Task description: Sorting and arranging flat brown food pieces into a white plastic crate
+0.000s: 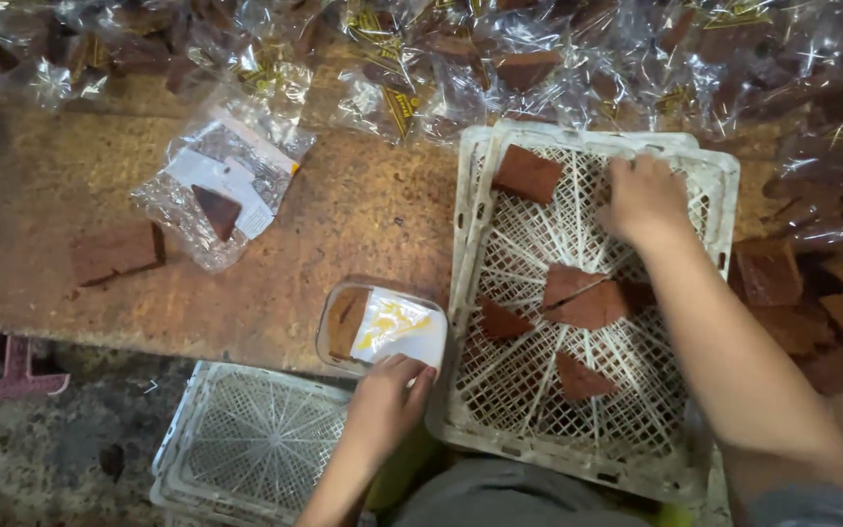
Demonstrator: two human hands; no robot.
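My left hand [386,402] holds a clear plastic bag [382,327] by its near edge; the bag has a brown slab and a yellow and white label inside and rests on the wooden table [363,205]. My right hand [644,198] reaches into the far side of a white lattice tray [500,410], fingers curled down on the mesh; whether it grips anything I cannot tell. Several brown wedge-shaped pieces [587,301] lie in the tray, one near the far left corner [527,173].
A heap of filled clear bags [539,59] runs along the back. One bagged piece [219,185] and a bare brown slab [115,251] lie at left. Loose brown pieces [831,303] pile at right. Another white lattice tray [246,444] sits lower, near the floor.
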